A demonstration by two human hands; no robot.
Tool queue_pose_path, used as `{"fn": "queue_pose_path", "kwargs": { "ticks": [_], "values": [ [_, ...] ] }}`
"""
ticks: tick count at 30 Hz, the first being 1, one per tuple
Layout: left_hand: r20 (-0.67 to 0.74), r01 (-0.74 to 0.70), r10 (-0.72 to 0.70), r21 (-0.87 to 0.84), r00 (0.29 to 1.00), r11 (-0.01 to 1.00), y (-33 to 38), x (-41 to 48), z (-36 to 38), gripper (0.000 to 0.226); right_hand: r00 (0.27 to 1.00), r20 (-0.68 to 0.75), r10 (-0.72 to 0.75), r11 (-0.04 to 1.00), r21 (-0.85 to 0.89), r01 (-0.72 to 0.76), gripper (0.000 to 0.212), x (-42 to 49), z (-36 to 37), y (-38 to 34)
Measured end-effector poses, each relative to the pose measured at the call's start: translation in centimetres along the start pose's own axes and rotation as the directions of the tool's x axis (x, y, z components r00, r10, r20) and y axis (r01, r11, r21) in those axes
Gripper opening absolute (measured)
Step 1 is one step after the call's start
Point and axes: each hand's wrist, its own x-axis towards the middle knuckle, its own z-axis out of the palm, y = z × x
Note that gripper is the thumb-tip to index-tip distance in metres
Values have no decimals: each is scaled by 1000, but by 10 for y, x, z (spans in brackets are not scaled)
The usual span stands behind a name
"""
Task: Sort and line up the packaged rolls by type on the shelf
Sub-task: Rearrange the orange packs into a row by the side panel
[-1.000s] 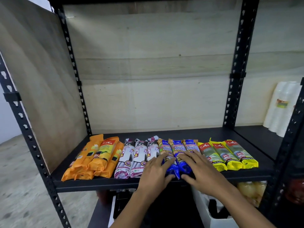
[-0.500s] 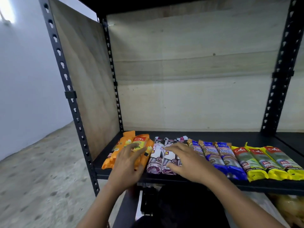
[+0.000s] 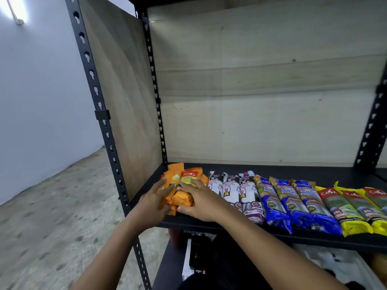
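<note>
At the shelf's left end: both hands are on the orange rolls (image 3: pixel 181 192), which lie on the black shelf (image 3: pixel 326 176) hard against the wooden side panel (image 3: pixel 125 105).
Head view, left hand (image 3: pixel 154 203): fingers spread, flat on the outer orange pack, palm at its near end.
Head view, right hand (image 3: pixel 202 200): fingers spread over the inner orange packs, thumb curled round their near ends; it presses rather than pinches.
Grip, as I judge it: the two hands bracket the orange group from either side, squeezing it together.
Long axis: the orange rolls run front to back, slightly splayed, one riding on top of the others.
Just right of the grip: the white drawstring rolls (image 3: pixel 234 190), touching the right hand's knuckles.
Further right of the grip: the blue rolls (image 3: pixel 293 203), then the yellow rolls (image 3: pixel 351 208), each group parallel, near ends at the shelf's front edge.
What the coming move turns on: the orange near ends sit between the palms, so either hand could square them; the left is nearer the stray outer pack.
</note>
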Motion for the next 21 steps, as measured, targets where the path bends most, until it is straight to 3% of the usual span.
{"fn": "queue_pose_path", "kwargs": {
  "ticks": [14, 21],
  "values": [
    [-109, -65, 58, -59, 992, 996, 2, -3, 3, 56, 981, -191, 12, 997, 72, 2, 59, 6, 15, -1],
    [-254, -166, 136, -100, 958, 981, 37, 0, 5, 54, 964, -267, 8, 998, 70, 11, 57, -20, -20, 11]
  ]
}}
